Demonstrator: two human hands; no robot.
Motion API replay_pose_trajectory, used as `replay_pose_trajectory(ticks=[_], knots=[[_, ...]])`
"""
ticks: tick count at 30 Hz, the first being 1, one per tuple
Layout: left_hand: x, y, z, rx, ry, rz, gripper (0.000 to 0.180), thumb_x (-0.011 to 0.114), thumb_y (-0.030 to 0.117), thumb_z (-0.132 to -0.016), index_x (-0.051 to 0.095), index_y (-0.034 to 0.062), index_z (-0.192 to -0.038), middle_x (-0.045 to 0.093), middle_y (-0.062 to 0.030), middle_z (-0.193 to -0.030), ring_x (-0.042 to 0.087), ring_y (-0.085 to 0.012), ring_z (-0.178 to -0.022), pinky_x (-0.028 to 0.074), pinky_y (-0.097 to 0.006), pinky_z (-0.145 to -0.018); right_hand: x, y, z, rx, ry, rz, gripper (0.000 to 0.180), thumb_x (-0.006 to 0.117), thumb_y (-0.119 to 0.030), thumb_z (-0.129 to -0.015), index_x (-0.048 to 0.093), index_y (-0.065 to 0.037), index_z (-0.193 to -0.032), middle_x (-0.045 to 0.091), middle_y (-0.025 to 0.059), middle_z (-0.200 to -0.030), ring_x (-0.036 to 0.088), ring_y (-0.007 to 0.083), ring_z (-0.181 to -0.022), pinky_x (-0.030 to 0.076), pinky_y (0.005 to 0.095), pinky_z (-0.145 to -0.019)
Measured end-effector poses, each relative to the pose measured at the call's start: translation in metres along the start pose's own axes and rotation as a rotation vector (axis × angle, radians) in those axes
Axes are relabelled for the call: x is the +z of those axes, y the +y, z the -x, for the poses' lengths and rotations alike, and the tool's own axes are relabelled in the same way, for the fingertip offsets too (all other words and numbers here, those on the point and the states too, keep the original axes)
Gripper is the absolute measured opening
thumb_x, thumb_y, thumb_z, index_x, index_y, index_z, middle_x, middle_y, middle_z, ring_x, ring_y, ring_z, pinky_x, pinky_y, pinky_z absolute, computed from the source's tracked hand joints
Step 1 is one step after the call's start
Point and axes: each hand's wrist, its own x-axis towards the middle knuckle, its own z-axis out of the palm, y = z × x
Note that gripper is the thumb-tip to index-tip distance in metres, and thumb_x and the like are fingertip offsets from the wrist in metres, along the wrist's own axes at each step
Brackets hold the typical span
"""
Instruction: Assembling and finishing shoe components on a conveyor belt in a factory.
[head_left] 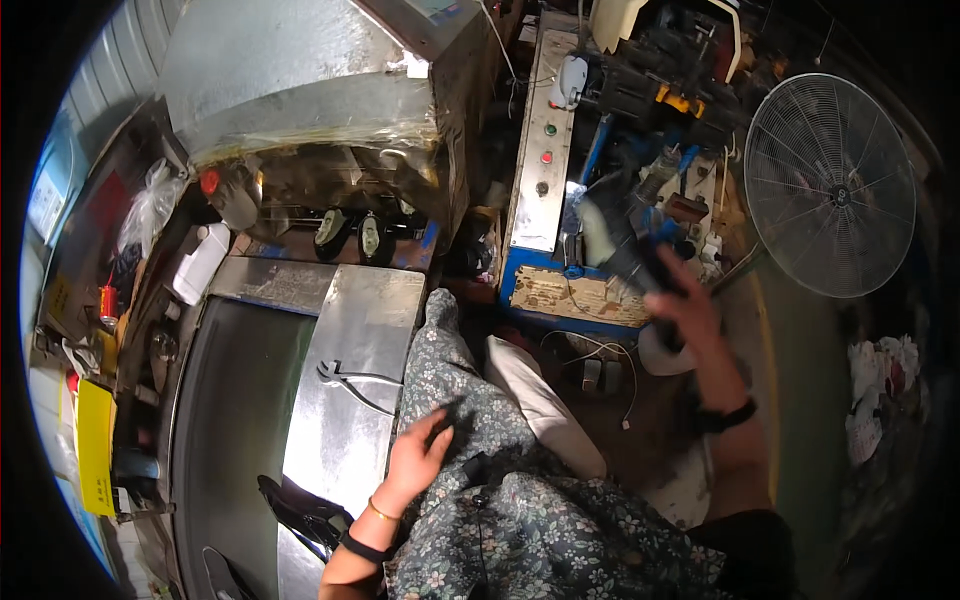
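Note:
My right hand (690, 300) is raised at the right, its fingers closed round a dark shoe (635, 255). The shoe is smeared by motion; a pale patch shows at its far end, in front of the blue machine. My left hand (420, 455) hovers over the flowered apron on my lap, with thumb and fingers apart and nothing in it. To its left, a pair of metal pincers (355, 378) lies on a shiny metal plate (345, 435). A black shoe (305, 515) rests at the plate's near edge, next to my left forearm.
A dark conveyor belt (240, 400) runs at the left, bearing another dark shoe (225, 575). Two shoes (350, 236) sit in the opening under a metal hood (310, 110). The blue machine's button panel (545, 150) is ahead; a large fan (835, 185) stands right.

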Motion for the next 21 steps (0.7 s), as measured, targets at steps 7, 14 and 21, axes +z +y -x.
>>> replay_pose_trajectory(ticks=[7,14,21], knots=[[0.026,-0.026,0.023,0.382,0.025,-0.468,0.021,0.067,0.008,-0.082,0.069,0.0017,-0.102,0.066,-0.0166,-0.117,0.061,-0.0342,-0.111,0.046,-0.042,-0.099,-0.125,-0.013,-0.168,-0.068,0.554,0.924,0.079,0.075,-0.034,-0.063,0.055,-0.028,-0.139,0.038,0.021,-0.151,0.053,0.0348,-0.126,0.042,0.0388,-0.104],[0.029,-0.022,0.02,0.385,0.092,-0.492,0.014,0.068,0.007,-0.08,0.071,0.0018,-0.093,0.068,-0.0141,-0.11,0.062,-0.0337,-0.107,0.048,-0.043,-0.094,-0.131,-0.02,-0.215,0.098,0.319,1.139,0.084,0.074,-0.033,-0.059,0.054,-0.028,-0.14,0.035,0.0194,-0.153,0.048,0.0376,-0.13,0.042,0.0405,-0.105],[0.029,-0.017,0.022,0.367,0.092,-0.517,0.016,0.069,0.007,-0.078,0.071,0.0027,-0.093,0.069,-0.0121,-0.108,0.063,-0.0321,-0.103,0.049,-0.04,-0.092,-0.06,-0.018,-0.17,0.125,0.44,1.273,0.081,0.071,-0.051,-0.075,0.042,-0.027,-0.147,0.034,0.0194,-0.151,0.046,0.0405,-0.129,0.044,0.0482,-0.102]])
